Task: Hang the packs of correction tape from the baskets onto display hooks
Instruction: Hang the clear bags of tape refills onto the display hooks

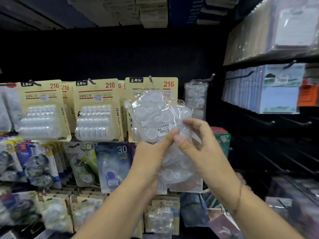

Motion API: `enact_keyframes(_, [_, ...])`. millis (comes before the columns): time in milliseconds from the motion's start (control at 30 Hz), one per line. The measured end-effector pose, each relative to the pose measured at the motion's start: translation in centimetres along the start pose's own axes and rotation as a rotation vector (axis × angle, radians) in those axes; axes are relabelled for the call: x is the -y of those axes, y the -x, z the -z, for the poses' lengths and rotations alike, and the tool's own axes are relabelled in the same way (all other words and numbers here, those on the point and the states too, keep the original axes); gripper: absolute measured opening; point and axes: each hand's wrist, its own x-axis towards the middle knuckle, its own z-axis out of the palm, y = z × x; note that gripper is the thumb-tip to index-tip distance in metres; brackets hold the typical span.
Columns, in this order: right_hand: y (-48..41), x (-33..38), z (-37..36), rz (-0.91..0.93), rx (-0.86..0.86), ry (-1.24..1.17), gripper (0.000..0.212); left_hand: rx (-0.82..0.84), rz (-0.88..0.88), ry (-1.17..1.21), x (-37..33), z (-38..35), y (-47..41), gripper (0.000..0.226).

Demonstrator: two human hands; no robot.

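I hold clear plastic packs of white correction tape [155,114] with both hands in front of the display wall. My left hand [151,152] grips the lower part from the left, thumb near a white price sticker. From the right, my right hand [195,140] pinches the same packs. More clear packs [179,169] hang down between my wrists. To the upper right a hook [209,78] carries similar clear packs [196,97]. The baskets are out of view.
Yellow "216" cards of correction tape [98,109] hang on hooks in a row behind my hands. Coloured tape packs [114,163] fill the rows below. Bare black hooks [262,120] stick out at right, under stacked notepads [278,90].
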Motion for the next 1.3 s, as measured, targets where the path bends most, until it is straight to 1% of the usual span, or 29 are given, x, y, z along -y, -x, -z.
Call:
enact_keyframes(67, [0.8, -0.4, 0.0, -0.066, 0.026, -0.032, 0.053, -0.011, 0.051, -0.037, 0.2, -0.6, 0.9, 0.051])
enact_keyframes(133, [1.6, -0.7, 0.3, -0.078, 0.031, -0.029, 0.057, 0.002, 0.103, -0.059, 0.4, -0.8, 1.4, 0.065])
enact_keyframes(167, [1.8, -0.9, 0.6, -0.072, 0.019, -0.021, 0.058, 0.011, 0.116, -0.067, 0.4, -0.9, 1.6, 0.068])
enact_keyframes(233, [2.2, -0.8, 1.2, -0.079, -0.021, -0.029, 0.055, 0.045, 0.122, -0.076, 0.1, -1.0, 2.1, 0.076])
enact_keyframes(300, [2.2, -0.7, 1.6, -0.098, -0.043, -0.086, 0.051, 0.080, 0.126, -0.078, -0.1, -1.2, 2.4, 0.082])
enact_keyframes(400, [2.2, -0.5, 1.9, -0.127, -0.075, -0.231, 0.047, 0.139, 0.116, -0.078, -0.2, -1.1, 2.4, 0.076])
enact_keyframes(500, [1.8, -0.6, 2.2, -0.128, -0.163, -0.402, 0.033, 0.147, 0.101, -0.103, 0.3, -0.6, 2.0, 0.074])
enact_keyframes(567, [1.5, -0.7, 2.4, -0.170, -0.214, -0.567, 0.023, 0.122, 0.103, -0.067, 0.7, -0.4, 1.8, 0.061])
enact_keyframes(633, [1.1, -0.8, 2.6, -0.232, -0.230, -0.670, 0.021, 0.080, 0.126, -0.025, 1.2, 0.0, 1.4, 0.049])
enact_keyframes(700, [0.6, -0.9, 3.1, -0.256, -0.252, -0.629, 0.023, 0.042, 0.147, -0.025, 1.5, 0.4, 1.0, 0.048])
enact_keyframes(767, [-0.2, -0.8, 4.1, -0.214, -0.287, -0.528, 0.033, 0.003, 0.143, -0.038, 1.5, 0.9, 0.5, 0.055])
enact_keyframes(800, [-0.7, -0.6, 4.7, -0.187, -0.299, -0.489, 0.036, -0.014, 0.126, -0.040, 1.5, 1.2, 0.2, 0.054])
enact_keyframes(967, [-3.3, 0.2, 6.9, -0.103, -0.322, -0.347, 0.030, -0.065, 0.076, 0.013, 0.5, 1.9, -0.8, 0.027])
enact_keyframes(1067, [-4.0, 0.1, 7.2, -0.118, -0.328, -0.301, 0.035, -0.076, 0.085, 0.015, 0.4, 1.9, -0.9, 0.022])
enact_keyframes(1167, [-4.0, -0.2, 7.5, -0.112, -0.351, -0.311, 0.031, -0.070, 0.071, -0.017, 0.5, 2.0, -1.0, 0.031])
enact_keyframes(1300, [-3.7, -0.5, 7.6, -0.112, -0.346, -0.310, 0.026, -0.063, 0.046, -0.058, 0.4, 1.8, -0.8, 0.059])
